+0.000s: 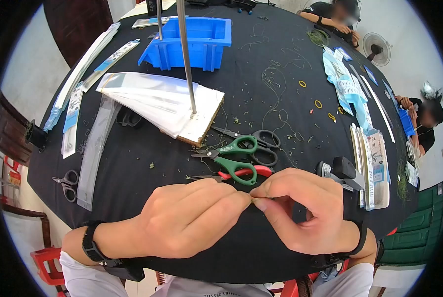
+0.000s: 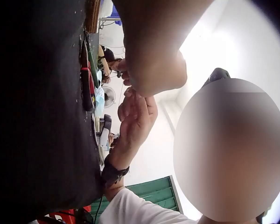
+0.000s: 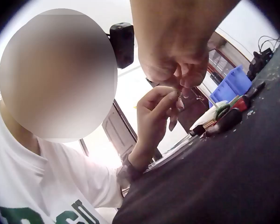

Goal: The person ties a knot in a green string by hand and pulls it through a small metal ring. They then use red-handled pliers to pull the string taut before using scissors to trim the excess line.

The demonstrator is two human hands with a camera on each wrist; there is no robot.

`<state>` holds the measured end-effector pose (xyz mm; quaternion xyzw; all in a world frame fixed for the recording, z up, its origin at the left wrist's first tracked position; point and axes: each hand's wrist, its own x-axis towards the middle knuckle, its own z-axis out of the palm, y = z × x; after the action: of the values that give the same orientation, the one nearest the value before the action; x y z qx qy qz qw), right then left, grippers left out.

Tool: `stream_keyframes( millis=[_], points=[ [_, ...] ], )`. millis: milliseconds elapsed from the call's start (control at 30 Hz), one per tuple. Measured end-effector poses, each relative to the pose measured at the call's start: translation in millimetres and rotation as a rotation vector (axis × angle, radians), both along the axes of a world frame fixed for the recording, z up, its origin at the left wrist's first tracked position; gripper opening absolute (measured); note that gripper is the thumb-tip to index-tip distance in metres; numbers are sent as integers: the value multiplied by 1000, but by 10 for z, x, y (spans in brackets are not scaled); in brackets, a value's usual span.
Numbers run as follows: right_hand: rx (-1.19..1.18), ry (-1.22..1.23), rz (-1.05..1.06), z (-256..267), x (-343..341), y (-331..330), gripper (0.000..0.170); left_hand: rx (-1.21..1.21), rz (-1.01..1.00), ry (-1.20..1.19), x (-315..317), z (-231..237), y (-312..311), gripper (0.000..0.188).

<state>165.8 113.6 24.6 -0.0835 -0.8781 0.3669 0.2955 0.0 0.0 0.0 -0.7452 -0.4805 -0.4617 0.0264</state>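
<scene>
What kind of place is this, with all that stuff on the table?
It looks like a small craft workroom, maybe in a home. The big table has green scissors and a blue bin, and two other people are working round it too.

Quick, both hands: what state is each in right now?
Left hand: closed, fingers pinching a tiny item, too small to name.
Right hand: closed, thumb and forefinger pinching the same tiny item.
</scene>
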Motion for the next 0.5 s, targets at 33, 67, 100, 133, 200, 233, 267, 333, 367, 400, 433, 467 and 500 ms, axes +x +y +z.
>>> stream_keyframes(
  millis=[33, 67, 100, 133, 200, 233, 267, 333, 367, 400, 433, 467, 500],
  points=[
    [-2, -14, 0, 9, 1, 0, 17, 5, 8, -4, 4, 2, 2, 27],
    [-4, -28, 0, 15, 2, 0, 17, 10, 15, -8, 6, 5, 3, 27],
    [8, -18, 1, 8, 1, 4, 17, 19, 16, -8, 8, -13, 16, 27],
    [16, -6, 2, 1, -8, 0, 17, 24, 19, -6, 6, -24, 20, 27],
    [27, 15, 7, -13, -17, 1, 17, 20, 18, -7, 2, -26, 24, 27],
    [31, 25, 9, -21, -22, 7, 17, 10, 13, -10, -3, -18, 23, 27],
    [34, 35, 11, -25, -26, 12, 18, 0, 9, -12, -7, -14, 21, 27],
    [16, 27, 17, -10, -23, 18, 17, 4, 27, -34, -4, -21, 24, 27],
    [8, 22, 20, -2, -19, 22, 17, 6, 36, -46, 0, -24, 26, 27],
    [-10, 18, 20, 3, -16, 25, 17, -10, 41, -63, 5, -10, 24, 27],
    [-28, 14, 19, 7, -14, 28, 17, -26, 46, -81, 11, 15, 17, 27],
    [-45, 10, 19, 9, -13, 29, 17, -43, 51, -98, 17, 29, 14, 27],
    [-60, 17, 16, 5, -14, 30, 17, -39, 56, -108, 22, 28, 17, 27]
  ],
)
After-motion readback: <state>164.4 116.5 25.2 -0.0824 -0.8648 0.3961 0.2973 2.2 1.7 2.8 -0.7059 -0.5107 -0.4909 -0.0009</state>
